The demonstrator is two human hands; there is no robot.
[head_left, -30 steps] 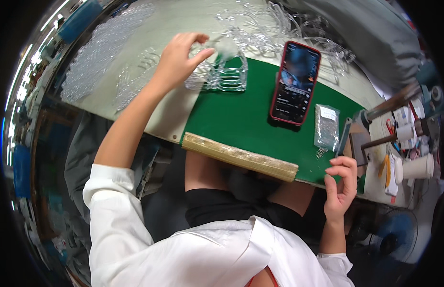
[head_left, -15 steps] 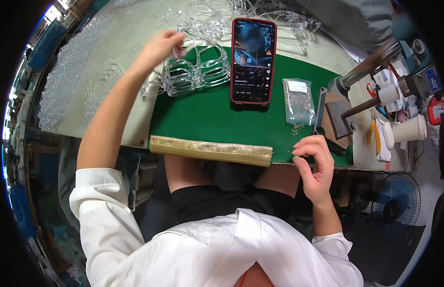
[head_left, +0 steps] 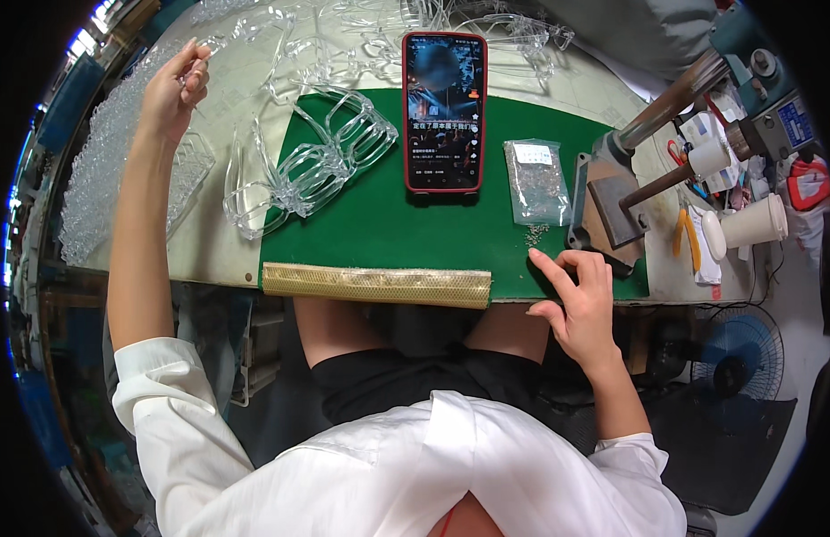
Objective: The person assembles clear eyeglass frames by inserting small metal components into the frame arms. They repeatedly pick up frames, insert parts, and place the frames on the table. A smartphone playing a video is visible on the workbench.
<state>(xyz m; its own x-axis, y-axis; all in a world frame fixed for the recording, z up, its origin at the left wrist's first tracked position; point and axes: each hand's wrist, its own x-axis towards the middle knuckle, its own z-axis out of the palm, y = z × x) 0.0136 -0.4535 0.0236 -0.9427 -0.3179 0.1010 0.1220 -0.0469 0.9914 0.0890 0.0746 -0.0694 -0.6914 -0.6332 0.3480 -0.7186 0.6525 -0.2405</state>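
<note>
High on the left, my left hand (head_left: 175, 89) has its fingers closed on a clear plastic eyeglass frame (head_left: 216, 43), mostly hidden by the fingers and hard to see against the pale table. Over at the right, my right hand (head_left: 580, 304) is open, index finger and thumb apart. Its index fingertip is just below a small scatter of tiny metal-looking parts (head_left: 534, 234). Above these lies a clear zip bag (head_left: 536, 182) with a white label. Several clear eyeglass frames (head_left: 318, 166) lie tangled across the left side of the green mat (head_left: 379, 237).
A phone (head_left: 444, 112) in a red case stands at the mat's back. A gold mesh-covered strip (head_left: 376, 285) runs along the front edge. To the right are a bench press (head_left: 625, 210), yellow-handled pliers (head_left: 681, 234) and a white cup (head_left: 755, 222). Heaped clear frames (head_left: 102, 170) cover the far left.
My left hand has moved left, away from the frames on the mat. Those frames now lie turned and farther left. My right index finger has stretched out toward the tiny parts.
</note>
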